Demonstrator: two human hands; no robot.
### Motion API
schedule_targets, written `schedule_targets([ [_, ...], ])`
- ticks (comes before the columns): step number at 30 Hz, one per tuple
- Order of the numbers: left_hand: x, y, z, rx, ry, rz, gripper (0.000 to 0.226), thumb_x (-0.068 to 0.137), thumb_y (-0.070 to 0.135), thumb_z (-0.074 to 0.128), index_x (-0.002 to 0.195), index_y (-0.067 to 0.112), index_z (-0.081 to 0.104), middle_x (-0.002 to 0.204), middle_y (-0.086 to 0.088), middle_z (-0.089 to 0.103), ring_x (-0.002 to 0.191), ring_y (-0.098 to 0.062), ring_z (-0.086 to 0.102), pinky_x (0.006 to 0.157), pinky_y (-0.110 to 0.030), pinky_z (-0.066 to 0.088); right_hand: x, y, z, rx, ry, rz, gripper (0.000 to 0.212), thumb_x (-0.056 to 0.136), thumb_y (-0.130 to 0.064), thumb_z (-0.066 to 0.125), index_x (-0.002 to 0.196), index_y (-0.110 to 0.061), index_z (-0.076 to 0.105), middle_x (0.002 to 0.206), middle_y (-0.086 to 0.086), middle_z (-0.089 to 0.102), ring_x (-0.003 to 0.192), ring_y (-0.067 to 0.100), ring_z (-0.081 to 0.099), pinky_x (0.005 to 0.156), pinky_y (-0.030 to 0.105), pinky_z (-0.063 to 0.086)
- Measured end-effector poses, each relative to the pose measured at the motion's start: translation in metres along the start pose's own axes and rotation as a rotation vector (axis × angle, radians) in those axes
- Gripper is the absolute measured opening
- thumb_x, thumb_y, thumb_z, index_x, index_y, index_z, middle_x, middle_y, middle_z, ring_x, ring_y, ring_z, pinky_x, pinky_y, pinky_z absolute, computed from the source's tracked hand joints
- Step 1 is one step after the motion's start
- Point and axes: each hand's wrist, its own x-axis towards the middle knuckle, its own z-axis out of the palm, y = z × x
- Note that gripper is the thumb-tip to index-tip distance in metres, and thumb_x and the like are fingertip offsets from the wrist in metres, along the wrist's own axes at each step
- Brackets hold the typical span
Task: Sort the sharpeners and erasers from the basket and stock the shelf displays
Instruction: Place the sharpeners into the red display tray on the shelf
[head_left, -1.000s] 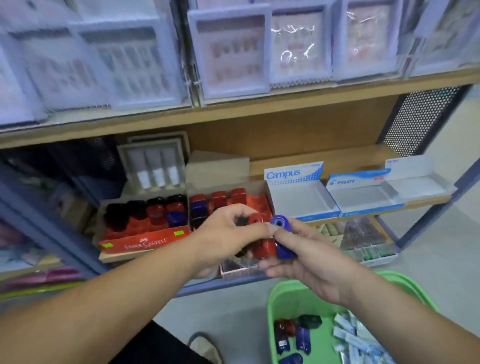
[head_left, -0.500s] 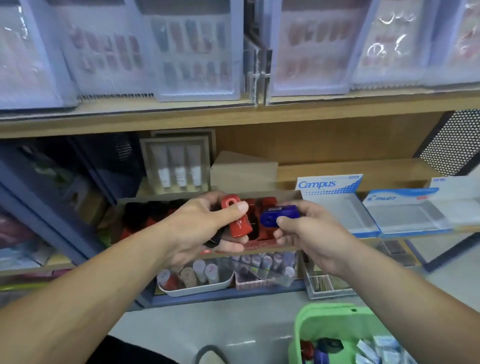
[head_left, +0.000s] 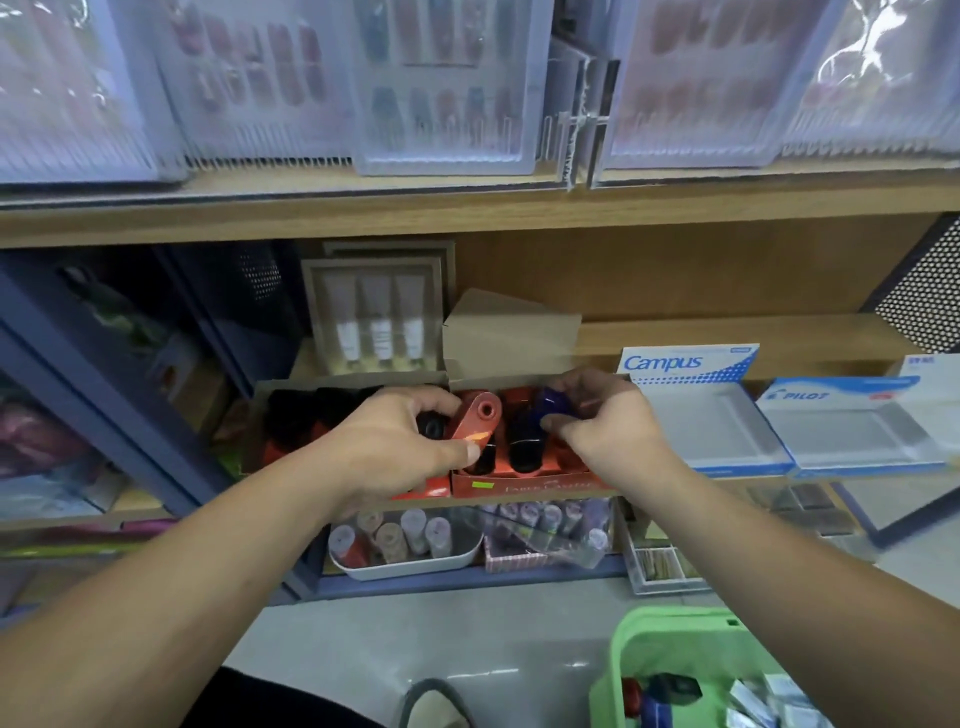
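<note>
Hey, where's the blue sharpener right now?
In the head view, centre: the right hand grips the blue sharpener over the red display box, between the red sharpener in the left hand and the Campus box.

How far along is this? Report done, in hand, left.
Done: the red display box holds rows of sharpeners. In hand: left hand holds a red sharpener, right hand a blue sharpener, over that box. Left: the green basket holds more, and the Campus box and Pilot box look empty.

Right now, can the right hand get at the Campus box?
Probably yes. The Campus box stands open just beside the right hand, with nothing between them. But that hand pinches a blue sharpener, so its fingers are not free.
</note>
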Motion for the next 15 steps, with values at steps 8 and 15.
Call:
schedule_targets([
  [8,0.0046,0.0028,-0.0026,0.02,0.07,0.007,0.034,0.074,0.036,0.089,0.098,0.035,0.065,0.096,-0.005,0.073,0.06,-0.016,0.069,0.063,-0.035,0.06,0.0015,-0.002,-0.0006,-0.261,-0.099,-0.109,0.03,0.088,-0.012,0.074,0.112,-0.03,0.071,0.106,-0.01,0.071,0.101,0.015,0.066,0.094,0.029,0.053],
  [15,0.0071,0.0011,-0.0048,0.023,0.114,0.013,0.027,0.08,0.028,0.082,0.1,0.035,0.065,0.092,0.0,0.07,0.059,-0.013,0.066,0.055,-0.025,0.051,0.0056,-0.0008,-0.0003,-0.34,-0.143,-0.136,0.026,0.091,-0.011,0.069,0.112,-0.024,0.076,0.116,-0.003,0.072,0.108,0.018,0.066,0.103,0.03,0.05],
])
